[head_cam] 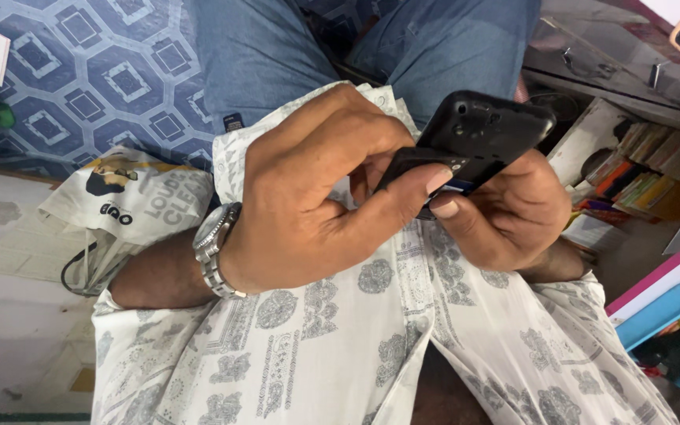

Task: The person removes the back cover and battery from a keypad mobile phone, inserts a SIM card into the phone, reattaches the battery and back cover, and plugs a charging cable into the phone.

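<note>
Fingers [434, 182] of both hands around black phone [478, 135]

**Both hands raised together before the chest**

The left hand [308, 189] comes in from the left, back of the hand facing the camera, wrist bent slightly and forearm bare below a rolled sleeve. Its fingers curl inward and the thumb [411, 193] stretches right, nail up, pressing at the hands' meeting point. The right hand [505, 208] sits just beside it, palm turned inward, fingers wrapped and closed in a grip, its thumb tip [444, 208] lying just under the left thumb, the two nearly touching. The right forearm runs down to the right and is mostly hidden. Both elbows are bent, arms held close to the body.
</note>
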Demonstrator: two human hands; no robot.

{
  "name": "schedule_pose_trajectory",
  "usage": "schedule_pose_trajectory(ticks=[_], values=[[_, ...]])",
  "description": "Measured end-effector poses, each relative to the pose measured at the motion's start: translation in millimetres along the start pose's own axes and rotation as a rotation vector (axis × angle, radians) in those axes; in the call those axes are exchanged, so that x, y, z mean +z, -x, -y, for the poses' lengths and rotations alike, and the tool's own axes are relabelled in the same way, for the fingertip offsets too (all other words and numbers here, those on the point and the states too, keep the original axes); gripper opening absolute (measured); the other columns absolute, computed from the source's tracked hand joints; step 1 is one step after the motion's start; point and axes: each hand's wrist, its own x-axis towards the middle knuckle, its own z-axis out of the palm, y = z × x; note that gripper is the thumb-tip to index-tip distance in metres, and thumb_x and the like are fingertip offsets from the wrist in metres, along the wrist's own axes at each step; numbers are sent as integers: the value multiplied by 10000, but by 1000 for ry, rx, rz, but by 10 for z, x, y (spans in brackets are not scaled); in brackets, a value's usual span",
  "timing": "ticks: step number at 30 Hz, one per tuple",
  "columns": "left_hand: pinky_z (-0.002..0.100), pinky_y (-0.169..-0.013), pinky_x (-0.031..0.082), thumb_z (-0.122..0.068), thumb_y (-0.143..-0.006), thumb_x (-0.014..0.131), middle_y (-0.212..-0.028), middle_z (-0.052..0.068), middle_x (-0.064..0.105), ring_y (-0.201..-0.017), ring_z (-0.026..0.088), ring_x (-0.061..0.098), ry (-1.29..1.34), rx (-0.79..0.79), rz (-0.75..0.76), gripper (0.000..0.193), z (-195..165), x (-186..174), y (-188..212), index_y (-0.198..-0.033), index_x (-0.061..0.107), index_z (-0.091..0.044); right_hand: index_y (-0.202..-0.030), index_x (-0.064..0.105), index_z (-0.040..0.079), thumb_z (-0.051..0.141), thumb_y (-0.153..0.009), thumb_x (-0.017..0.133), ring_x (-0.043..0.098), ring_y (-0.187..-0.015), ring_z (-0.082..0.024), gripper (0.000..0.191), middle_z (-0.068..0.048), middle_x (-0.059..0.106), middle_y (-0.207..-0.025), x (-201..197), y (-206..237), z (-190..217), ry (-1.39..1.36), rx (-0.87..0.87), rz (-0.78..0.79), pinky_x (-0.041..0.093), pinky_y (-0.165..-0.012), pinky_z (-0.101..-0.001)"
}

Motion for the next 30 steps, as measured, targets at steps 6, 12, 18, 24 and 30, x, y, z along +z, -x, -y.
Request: schedule_pose_trajectory(ticks=[6,12,18,24,30], values=[[195,-520,429,-35,-976,850,-903,74,637,-652,44,586,0,-29,7,229,17,-10,33,-1084,660,35,-1400,484,-71,-75,-1008,673,692,-1154,-161,436,-206,679,-1257,-2,29,-44,-56,29,-21,564,-1028,-277],[197,-521,419,-35,-977,842,-910,74,649,-650,43,579,6,-43,20,216,3,-8,29,-1085,667,30,-1327,482,-107,-69,-955,676,721,-1064,-174,421,-233,701,-1197,-29,10,-125,38,-89,-35,590,-929,-266],[206,-514,407,-25,-962,844,-884,68,639,-639,46,563,-11,-19,14,192,-12,2,-2,-1050,681,26,-1327,488,-105,-63,-964,692,718,-1061,-172,418,-225,705,-1204,-69,53,-130,61,-75,-26,594,-934,-263],[209,-517,422,-19,-962,844,-891,66,640,-644,48,570,-30,-9,11,181,-16,-1,-21,-1038,684,17,-1323,481,-117,-17,-968,724,716,-1038,-146,442,-211,712,-1190,-81,104,-90,139,-33,-47,583,-927,-248],[211,-517,407,-32,-967,848,-869,55,626,-633,43,551,-38,-18,-8,194,21,17,-10,-1046,675,6,-1295,493,-128,-19,-950,730,727,-985,-140,432,-208,721,-1137,-71,57,-161,114,-85,-97,595,-864,-239]])
